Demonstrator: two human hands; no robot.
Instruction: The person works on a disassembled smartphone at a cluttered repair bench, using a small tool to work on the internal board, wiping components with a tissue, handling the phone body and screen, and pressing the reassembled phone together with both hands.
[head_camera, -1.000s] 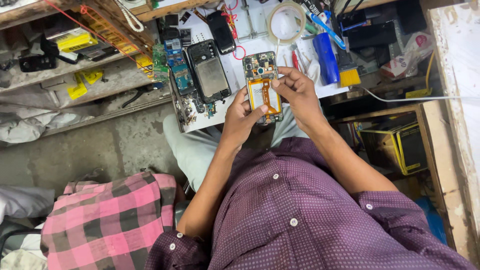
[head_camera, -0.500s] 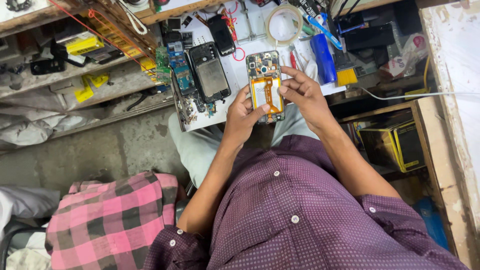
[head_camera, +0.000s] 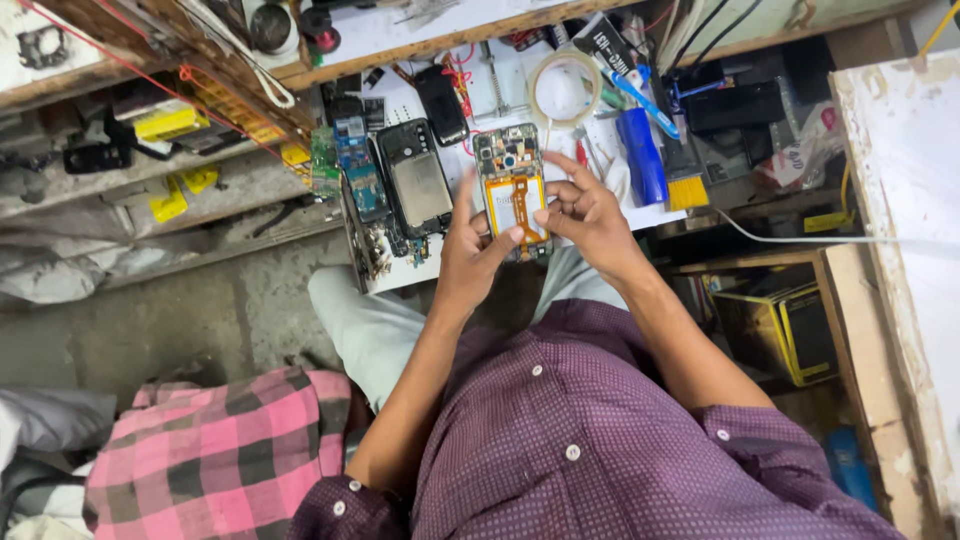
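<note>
Cradling an opened phone (head_camera: 512, 195) from both sides, left hand (head_camera: 475, 255) thumb pressed on its orange flex, right hand (head_camera: 590, 215) fingers (head_camera: 560, 195) pinching the edge, steadied above the desk (head_camera: 400, 270), tape roll (head_camera: 565, 90) just beyond.

Yellow rectangular labels (head_camera: 170, 200) lie on the left shelf; a yellow-edged dark box (head_camera: 790, 335) sits lower right.

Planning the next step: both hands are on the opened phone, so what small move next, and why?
Probably press the orange flex strip down with the left thumb: the left hand cradles the opened phone from below, its thumb tip rests on the strip, and the right hand steadies the right edge.
</note>
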